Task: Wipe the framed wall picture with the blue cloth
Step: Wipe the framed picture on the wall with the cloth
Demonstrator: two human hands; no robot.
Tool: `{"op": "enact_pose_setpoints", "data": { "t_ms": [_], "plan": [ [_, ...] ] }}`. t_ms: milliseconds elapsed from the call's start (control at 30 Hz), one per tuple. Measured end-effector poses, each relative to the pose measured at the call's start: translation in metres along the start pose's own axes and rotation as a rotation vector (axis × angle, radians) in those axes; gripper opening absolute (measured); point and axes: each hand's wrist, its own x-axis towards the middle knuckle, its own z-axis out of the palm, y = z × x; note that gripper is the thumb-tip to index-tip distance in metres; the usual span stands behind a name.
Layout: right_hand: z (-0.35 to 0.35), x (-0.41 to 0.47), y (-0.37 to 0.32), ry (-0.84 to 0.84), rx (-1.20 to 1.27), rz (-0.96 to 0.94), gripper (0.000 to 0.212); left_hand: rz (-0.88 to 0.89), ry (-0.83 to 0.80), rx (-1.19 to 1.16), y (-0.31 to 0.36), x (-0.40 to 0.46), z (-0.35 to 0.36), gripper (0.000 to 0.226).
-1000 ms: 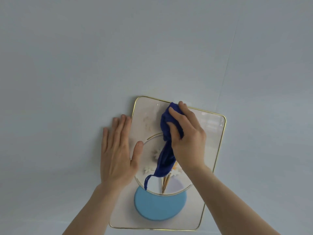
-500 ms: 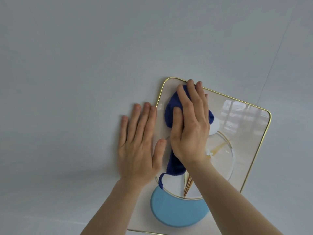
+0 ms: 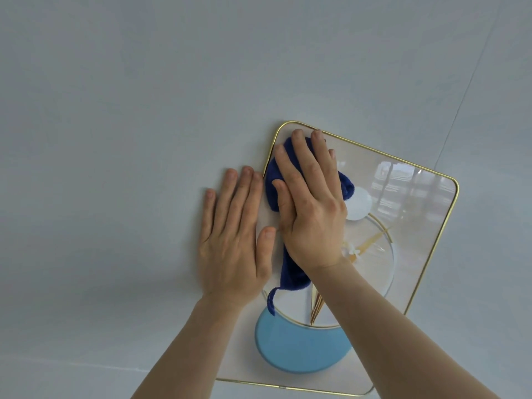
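Now right hand (image 3: pixel 311 208) fingers flat, pressing blue cloth (image 3: pixel 290 272) onto framed picture (image 3: pixel 403 203); left hand (image 3: pixel 233 243) fingers spread, empty.

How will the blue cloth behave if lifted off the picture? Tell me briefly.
Probably floppy: the blue cloth bunches under the right hand and a loose corner dangles below. Likely light, since it drapes in thin folds. It should slide easily on the framed picture, whose surface shows glossy reflections.

Right hand (image 3: pixel 312 205) with blue cloth (image 3: pixel 283 266) has shifted from the picture's (image 3: pixel 403 214) centre to its upper-left corner; left hand (image 3: pixel 234 240) has edged nearer the frame.
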Motion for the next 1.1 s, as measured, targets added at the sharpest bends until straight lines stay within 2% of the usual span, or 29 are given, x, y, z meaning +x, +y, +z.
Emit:
{"op": "enact_pose_setpoints", "data": {
  "t_ms": [200,367,733,1100],
  "plan": [
    [0.0,-0.004,0.003,-0.011,-0.015,-0.055,0.035,0.006,0.023,-0.01,0.0,-0.001,0.001,0.067],
    [-0.005,-0.026,0.001,-0.085,-0.004,-0.121,0.034,0.007,0.014,-0.015,-0.001,-0.001,0.001,0.066],
    [-0.006,-0.036,-0.001,-0.083,-0.009,-0.109,0.033,0.034,0.019,0.0,-0.004,-0.002,0.002,0.067],
    [-0.022,-0.061,0.015,-0.147,-0.076,-0.177,0.032,0.031,0.023,0.06,-0.004,-0.002,0.004,0.062]
  ]
}}
